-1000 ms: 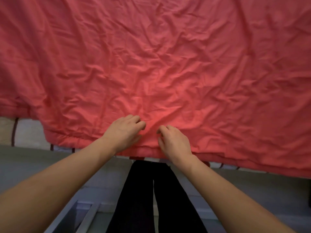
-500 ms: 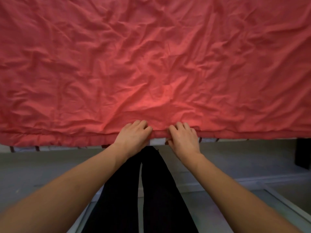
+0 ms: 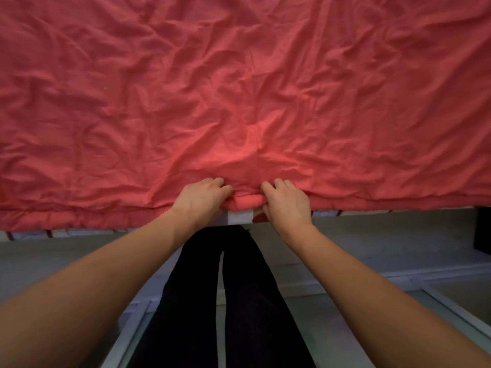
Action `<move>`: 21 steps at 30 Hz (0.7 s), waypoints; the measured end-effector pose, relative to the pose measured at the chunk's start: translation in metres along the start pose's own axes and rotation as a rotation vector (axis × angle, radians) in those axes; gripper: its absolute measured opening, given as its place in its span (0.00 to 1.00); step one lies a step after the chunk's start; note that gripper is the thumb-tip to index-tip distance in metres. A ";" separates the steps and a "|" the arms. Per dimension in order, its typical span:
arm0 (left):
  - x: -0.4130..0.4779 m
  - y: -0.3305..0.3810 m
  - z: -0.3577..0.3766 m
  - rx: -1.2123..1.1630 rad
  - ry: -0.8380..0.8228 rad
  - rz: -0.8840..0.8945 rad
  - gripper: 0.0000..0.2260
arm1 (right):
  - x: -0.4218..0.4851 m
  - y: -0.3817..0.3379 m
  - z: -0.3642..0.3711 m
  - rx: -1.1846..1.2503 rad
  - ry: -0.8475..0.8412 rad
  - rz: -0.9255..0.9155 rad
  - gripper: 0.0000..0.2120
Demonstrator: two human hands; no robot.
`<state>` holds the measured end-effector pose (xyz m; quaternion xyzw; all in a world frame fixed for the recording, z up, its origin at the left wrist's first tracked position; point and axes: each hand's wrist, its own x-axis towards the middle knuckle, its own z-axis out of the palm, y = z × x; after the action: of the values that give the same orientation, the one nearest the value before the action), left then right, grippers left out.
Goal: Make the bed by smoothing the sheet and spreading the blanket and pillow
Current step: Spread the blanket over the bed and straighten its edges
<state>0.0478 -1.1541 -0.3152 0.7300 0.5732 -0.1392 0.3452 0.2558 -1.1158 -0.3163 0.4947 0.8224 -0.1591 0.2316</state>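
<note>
A wrinkled red blanket (image 3: 239,88) covers the whole bed and fills the upper half of the head view. Its near hem runs along the bed's edge. My left hand (image 3: 200,199) grips that hem just left of centre, fingers curled over the fabric. My right hand (image 3: 287,203) grips the same hem a short way to the right, thumb under the edge. Between the hands the hem is bunched into a small roll (image 3: 245,201). A patterned sheet (image 3: 79,231) shows as a thin strip under the hem. No pillow is in view.
My legs in black trousers (image 3: 225,301) stand against the bed's side. A grey floor (image 3: 372,248) runs along the bed. White-framed panels (image 3: 451,306) lie on the floor at lower right and lower left. A dark object (image 3: 483,235) stands at the right edge.
The blanket's near edge has come straight along the bed's side. Both hands went from resting on the fabric to curling round the hem, which now bunches between them.
</note>
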 end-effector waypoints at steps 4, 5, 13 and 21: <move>-0.004 -0.001 -0.002 -0.069 -0.102 0.056 0.10 | -0.010 0.002 0.001 0.075 -0.087 -0.025 0.13; -0.007 0.001 -0.001 -0.075 -0.136 0.069 0.10 | -0.014 0.003 0.002 0.082 -0.098 -0.028 0.13; -0.017 0.010 0.017 -0.059 -0.084 0.076 0.10 | -0.024 0.000 0.012 0.054 -0.120 -0.078 0.19; -0.032 -0.026 -0.004 -0.126 0.180 0.018 0.07 | 0.015 -0.044 -0.018 0.195 0.049 -0.302 0.20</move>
<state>0.0129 -1.1725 -0.3020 0.7215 0.6028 -0.0338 0.3389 0.2066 -1.1164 -0.3075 0.3892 0.8736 -0.2588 0.1359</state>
